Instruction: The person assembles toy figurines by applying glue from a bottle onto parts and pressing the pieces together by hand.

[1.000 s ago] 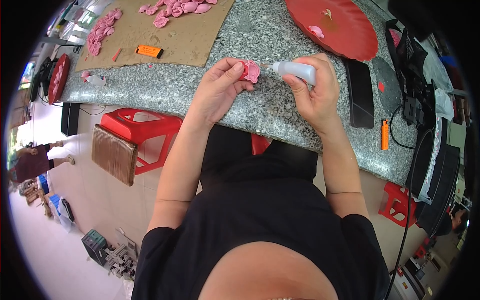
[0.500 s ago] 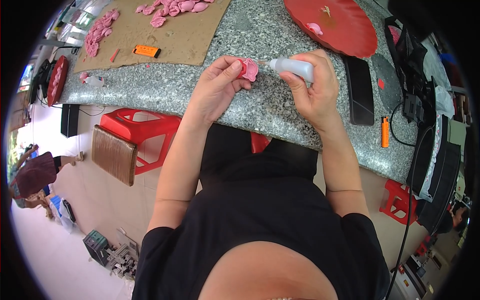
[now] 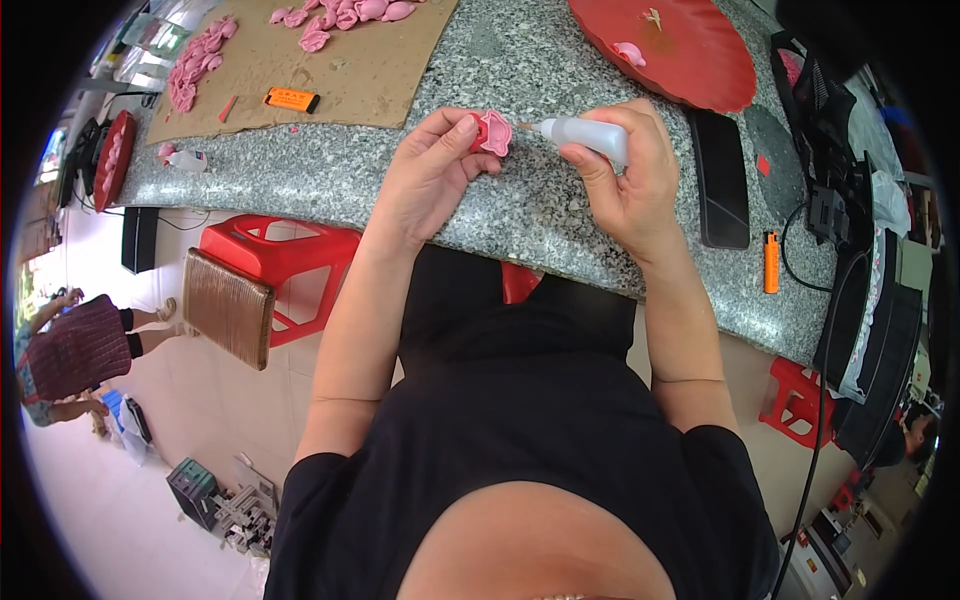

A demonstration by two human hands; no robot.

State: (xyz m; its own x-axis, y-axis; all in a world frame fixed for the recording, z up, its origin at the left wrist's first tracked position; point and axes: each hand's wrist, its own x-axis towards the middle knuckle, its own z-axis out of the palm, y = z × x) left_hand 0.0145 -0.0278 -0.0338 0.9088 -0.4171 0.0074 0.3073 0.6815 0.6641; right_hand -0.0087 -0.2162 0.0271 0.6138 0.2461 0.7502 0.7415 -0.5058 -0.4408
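Observation:
Between the thumb and fingers of my left hand (image 3: pixel 438 165) is a small pink moulded piece (image 3: pixel 494 133) with a raised rim and a red part on its thumb side. My right hand (image 3: pixel 640 175) is wrapped round a squeeze bottle (image 3: pixel 592 136), translucent white with a thin nozzle. The bottle lies nearly level, its tip pointing left at the pink piece, a small gap between them. Both hands are just above the near edge of the speckled stone table (image 3: pixel 540 215).
Pink pieces (image 3: pixel 350 14) lie heaped on a cardboard sheet (image 3: pixel 370 85) with an orange lighter (image 3: pixel 291 99). A red scalloped tray (image 3: pixel 700 60) stands far right. Nearer are a black phone (image 3: pixel 720 180) and another orange lighter (image 3: pixel 771 262). A red stool (image 3: pixel 285 250) stands left; a person (image 3: pixel 80 345) is beyond.
My left hand has shifted slightly left with the pink piece, widening the gap to the nozzle. My right hand stays nearly still. The person at far left has moved further into view.

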